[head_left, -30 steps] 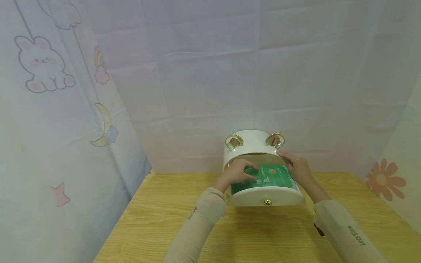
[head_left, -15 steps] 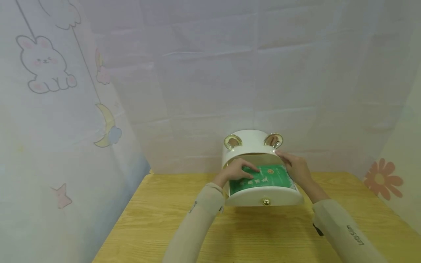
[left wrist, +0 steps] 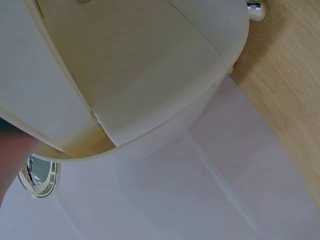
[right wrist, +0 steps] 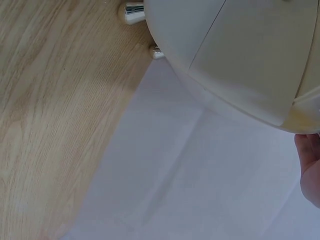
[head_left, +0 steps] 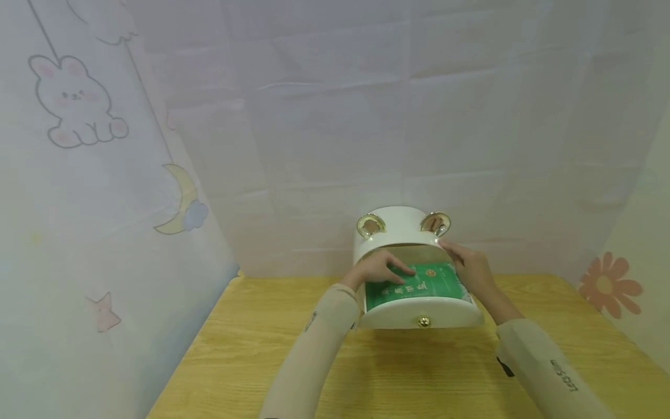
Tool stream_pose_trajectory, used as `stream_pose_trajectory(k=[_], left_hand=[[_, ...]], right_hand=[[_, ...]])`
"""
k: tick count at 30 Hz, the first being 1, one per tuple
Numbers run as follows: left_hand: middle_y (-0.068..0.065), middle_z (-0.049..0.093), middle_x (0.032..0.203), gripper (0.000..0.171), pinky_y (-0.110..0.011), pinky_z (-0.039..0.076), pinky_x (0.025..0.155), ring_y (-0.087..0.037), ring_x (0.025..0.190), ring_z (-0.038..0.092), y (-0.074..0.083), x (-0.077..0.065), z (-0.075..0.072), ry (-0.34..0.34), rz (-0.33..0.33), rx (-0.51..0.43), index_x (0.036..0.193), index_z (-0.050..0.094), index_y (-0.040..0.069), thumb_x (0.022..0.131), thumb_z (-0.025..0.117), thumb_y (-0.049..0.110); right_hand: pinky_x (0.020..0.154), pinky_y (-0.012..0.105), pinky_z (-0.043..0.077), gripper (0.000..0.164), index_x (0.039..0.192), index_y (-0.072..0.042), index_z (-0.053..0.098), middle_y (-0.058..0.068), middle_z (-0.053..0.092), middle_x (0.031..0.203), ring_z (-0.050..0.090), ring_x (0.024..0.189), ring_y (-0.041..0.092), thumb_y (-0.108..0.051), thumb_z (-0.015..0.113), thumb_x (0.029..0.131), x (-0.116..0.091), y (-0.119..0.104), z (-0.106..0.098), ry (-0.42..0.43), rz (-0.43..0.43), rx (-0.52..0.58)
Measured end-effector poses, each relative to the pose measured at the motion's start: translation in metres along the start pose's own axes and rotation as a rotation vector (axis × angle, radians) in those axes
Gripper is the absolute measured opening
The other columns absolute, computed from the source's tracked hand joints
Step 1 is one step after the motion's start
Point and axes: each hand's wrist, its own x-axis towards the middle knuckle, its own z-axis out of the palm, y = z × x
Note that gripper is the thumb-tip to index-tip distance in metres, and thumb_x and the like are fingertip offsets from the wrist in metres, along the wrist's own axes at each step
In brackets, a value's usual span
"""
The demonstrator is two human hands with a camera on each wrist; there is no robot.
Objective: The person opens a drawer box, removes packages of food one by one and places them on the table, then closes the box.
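Note:
A white round-topped box [head_left: 402, 224] with gold ears stands at the back of the table. Its drawer [head_left: 445, 311], with a gold knob on the front, is pulled out. In the drawer lies a flat green packet [head_left: 434, 285] with white lettering. My left hand [head_left: 378, 269] reaches in from the left and rests on the packet, index finger and thumb spread apart. Against the box's right side, below the ear, my right hand [head_left: 473, 270] rests with its fingers fairly straight. In the right wrist view, the right fingertips [right wrist: 306, 142] meet the box's rim.
The wooden table [head_left: 419, 372] stretches out in front of the box. A pale fabric backdrop [head_left: 314, 145] hangs close behind it, with a printed side panel [head_left: 78, 203] at left. Shiny metallic feet [right wrist: 134, 12] show under the box.
My left index finger has straightened over the packet, and more of the lettering shows. My right hand stays at the box's side. The head view has turned slightly left.

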Motion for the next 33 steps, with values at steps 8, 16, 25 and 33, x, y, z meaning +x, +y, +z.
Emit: stream_pose_trajectory(k=[8,16,25,33], left_hand=[[-0.003,0.062,0.116,0.033,-0.014,0.035,0.060,-0.001,0.065,0.039,0.000,0.005,0.001,-0.059,0.048,-0.004,0.113,0.065,0.012,0.081,0.069,0.007],[-0.007,0.060,0.120,0.033,-0.016,0.036,0.054,-0.007,0.057,0.033,-0.004,0.006,0.005,-0.084,0.043,-0.084,0.115,0.063,0.010,0.083,0.067,0.007],[-0.009,0.059,0.121,0.033,-0.015,0.038,0.056,-0.005,0.058,0.036,-0.002,0.008,0.008,-0.112,0.064,-0.114,0.115,0.063,0.008,0.083,0.065,0.004],[-0.007,0.063,0.113,0.029,-0.013,0.043,0.068,0.000,0.079,0.051,0.002,0.010,0.011,-0.058,0.041,-0.091,0.108,0.067,0.008,0.080,0.067,0.000]], right_hand=[[0.054,0.040,0.047,0.028,0.106,0.005,0.065,0.024,0.063,0.102,0.062,0.069,0.029,0.013,0.060,0.080,-0.002,-0.001,-0.001,0.037,-0.018,-0.025],[0.052,0.031,0.042,0.026,0.105,0.004,0.066,0.022,0.064,0.101,0.059,0.063,0.024,0.011,0.060,0.081,-0.003,-0.007,-0.001,0.055,-0.024,-0.037],[0.047,0.027,0.038,0.026,0.104,0.003,0.066,0.022,0.065,0.098,0.047,0.052,0.017,0.012,0.061,0.080,-0.002,-0.007,0.002,0.077,-0.026,-0.043],[0.051,0.036,0.043,0.026,0.103,0.005,0.066,0.023,0.064,0.100,0.059,0.063,0.026,0.013,0.061,0.079,-0.003,-0.008,0.004,0.085,-0.023,-0.035]])
